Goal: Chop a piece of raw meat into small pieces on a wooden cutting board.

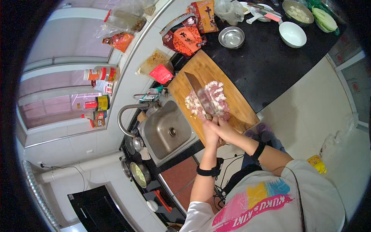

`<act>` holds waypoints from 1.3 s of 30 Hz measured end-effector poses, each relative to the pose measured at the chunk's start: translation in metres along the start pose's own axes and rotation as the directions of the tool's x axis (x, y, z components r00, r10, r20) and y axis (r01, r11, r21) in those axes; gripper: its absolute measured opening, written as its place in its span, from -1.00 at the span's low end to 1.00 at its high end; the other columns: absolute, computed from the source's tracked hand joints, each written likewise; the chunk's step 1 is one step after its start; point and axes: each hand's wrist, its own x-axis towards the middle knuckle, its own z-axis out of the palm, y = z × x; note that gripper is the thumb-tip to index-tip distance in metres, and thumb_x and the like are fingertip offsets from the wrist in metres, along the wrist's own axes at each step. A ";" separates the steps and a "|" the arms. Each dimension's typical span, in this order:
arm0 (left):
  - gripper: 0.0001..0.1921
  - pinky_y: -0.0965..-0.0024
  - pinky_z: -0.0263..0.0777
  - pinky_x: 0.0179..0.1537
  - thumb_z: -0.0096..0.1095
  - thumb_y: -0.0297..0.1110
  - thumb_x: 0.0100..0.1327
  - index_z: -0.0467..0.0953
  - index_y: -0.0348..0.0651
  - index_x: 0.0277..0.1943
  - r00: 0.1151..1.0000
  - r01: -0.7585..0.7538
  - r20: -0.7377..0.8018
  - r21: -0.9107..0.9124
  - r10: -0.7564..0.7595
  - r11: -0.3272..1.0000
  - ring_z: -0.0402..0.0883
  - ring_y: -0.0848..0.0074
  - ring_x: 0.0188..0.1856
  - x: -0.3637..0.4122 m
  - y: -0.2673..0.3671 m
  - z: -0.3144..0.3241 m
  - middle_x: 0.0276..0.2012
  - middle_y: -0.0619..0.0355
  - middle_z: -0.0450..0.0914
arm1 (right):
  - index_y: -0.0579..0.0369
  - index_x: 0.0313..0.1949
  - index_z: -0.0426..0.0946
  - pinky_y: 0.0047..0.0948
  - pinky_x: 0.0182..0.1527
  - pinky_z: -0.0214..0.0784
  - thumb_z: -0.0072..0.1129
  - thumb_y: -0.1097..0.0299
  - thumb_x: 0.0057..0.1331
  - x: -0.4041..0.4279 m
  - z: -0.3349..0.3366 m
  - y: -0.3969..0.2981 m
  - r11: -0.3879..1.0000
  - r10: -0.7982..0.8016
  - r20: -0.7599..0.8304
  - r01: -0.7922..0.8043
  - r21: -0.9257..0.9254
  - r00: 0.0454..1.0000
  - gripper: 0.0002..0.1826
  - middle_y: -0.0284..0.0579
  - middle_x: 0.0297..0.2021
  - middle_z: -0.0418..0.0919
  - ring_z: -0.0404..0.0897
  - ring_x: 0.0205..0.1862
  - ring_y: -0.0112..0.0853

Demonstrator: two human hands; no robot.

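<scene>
A cleaver (194,84) stands edge-down over chopped pink-and-white raw meat (216,94) on a wooden cutting board (237,105). My left hand (211,134) and my right hand (227,131) are clasped together around its handle, which they mostly cover. The blade points away from me towards the board's far edge. Meat lies on both sides of it, with a smaller heap of pale bits on the left. Part of the blade and the meat beside it look blurred.
The steel sink (162,139) and its curved faucet (124,116) adjoin the board's left side. Food packets (185,37), a metal bowl (231,37), a white bowl (292,34) and knives (265,11) lie on the black counter (258,69). A pan (140,175) stands beyond the sink.
</scene>
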 end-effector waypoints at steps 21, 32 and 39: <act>-0.81 0.34 0.22 -0.57 0.03 -0.34 0.10 0.32 -0.34 -0.41 0.921 0.357 0.224 -0.167 -0.317 0.919 0.34 0.46 -0.60 0.001 0.010 -0.016 -0.66 0.09 0.37 | 0.38 -0.33 0.34 -0.34 -0.47 0.31 -0.20 -0.03 0.23 -0.002 0.001 -0.011 0.998 0.051 0.037 -0.050 -0.029 0.998 -0.45 0.07 -0.49 0.48 0.52 -0.48 -0.24; -0.77 0.36 0.17 -0.72 -0.02 -0.29 0.15 0.33 -0.31 -0.48 0.934 0.347 0.205 -0.336 -0.292 0.876 0.33 0.50 -0.71 -0.015 0.039 -0.020 -0.71 0.16 0.36 | 0.26 -0.32 0.35 -0.42 -0.77 0.18 -0.22 -0.06 0.21 -0.003 0.004 -0.004 0.996 -0.021 0.002 0.021 -0.084 1.000 -0.49 -0.03 -0.61 0.44 0.43 -0.73 -0.40; -0.69 0.39 0.12 -0.76 -0.04 -0.25 0.16 0.32 -0.31 -0.58 0.954 0.297 0.068 -0.101 -0.291 0.949 0.30 0.52 -0.76 -0.025 0.062 -0.036 -0.74 0.16 0.35 | 0.25 -0.28 0.34 -0.47 -0.70 0.25 -0.18 -0.05 0.20 -0.014 0.002 -0.034 0.957 0.291 0.210 -0.282 -0.070 0.933 -0.49 -0.04 -0.59 0.45 0.47 -0.66 -0.35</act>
